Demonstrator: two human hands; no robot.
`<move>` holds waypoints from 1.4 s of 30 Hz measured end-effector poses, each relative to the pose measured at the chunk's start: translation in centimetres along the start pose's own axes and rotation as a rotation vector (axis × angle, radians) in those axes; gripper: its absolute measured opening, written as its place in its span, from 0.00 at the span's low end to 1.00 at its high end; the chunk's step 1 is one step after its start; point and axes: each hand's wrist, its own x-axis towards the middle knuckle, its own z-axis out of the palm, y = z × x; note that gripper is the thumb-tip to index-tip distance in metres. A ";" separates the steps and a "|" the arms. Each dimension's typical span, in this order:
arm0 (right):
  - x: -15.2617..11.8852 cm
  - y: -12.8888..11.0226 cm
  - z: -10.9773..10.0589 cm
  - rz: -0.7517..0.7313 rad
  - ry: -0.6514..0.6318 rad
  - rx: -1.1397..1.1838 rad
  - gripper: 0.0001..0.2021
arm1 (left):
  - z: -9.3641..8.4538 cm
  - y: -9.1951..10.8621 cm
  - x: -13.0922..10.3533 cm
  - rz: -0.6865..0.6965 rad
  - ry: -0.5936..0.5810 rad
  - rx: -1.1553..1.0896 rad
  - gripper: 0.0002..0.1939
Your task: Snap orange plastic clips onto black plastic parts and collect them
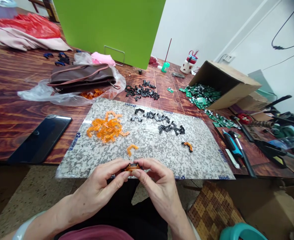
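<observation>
Orange meets black in the small curved piece (132, 168) we're pinching right at the near edge of the speckled board (94, 156): a shiny amber strip bowed along dark plastic. Our left hand (99, 182) grips one end, our right hand (159, 181) the other, and just beyond lies a loose orange arch (132, 146).

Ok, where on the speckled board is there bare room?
Bare: between the lone orange piece and the two-tone piece, and the board right of that. Crowded: upper left, by the orange pile; upper middle, by black pieces.
</observation>
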 end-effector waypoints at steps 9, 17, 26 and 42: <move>-0.2 0.0 -0.1 -0.015 -0.015 -0.022 0.04 | -0.5 0.2 0.2 0.094 -0.058 0.108 0.09; -0.4 -0.2 0.1 -0.096 -0.029 -0.111 0.04 | -0.8 -0.2 0.1 0.133 -0.137 0.128 0.10; -0.8 -0.4 0.2 -0.080 -0.022 -0.105 0.03 | -1.1 -0.2 0.4 0.171 -0.149 0.177 0.10; -1.5 -0.7 0.3 -0.171 -0.061 -0.200 0.05 | -1.1 0.3 -0.3 0.219 -0.148 0.244 0.13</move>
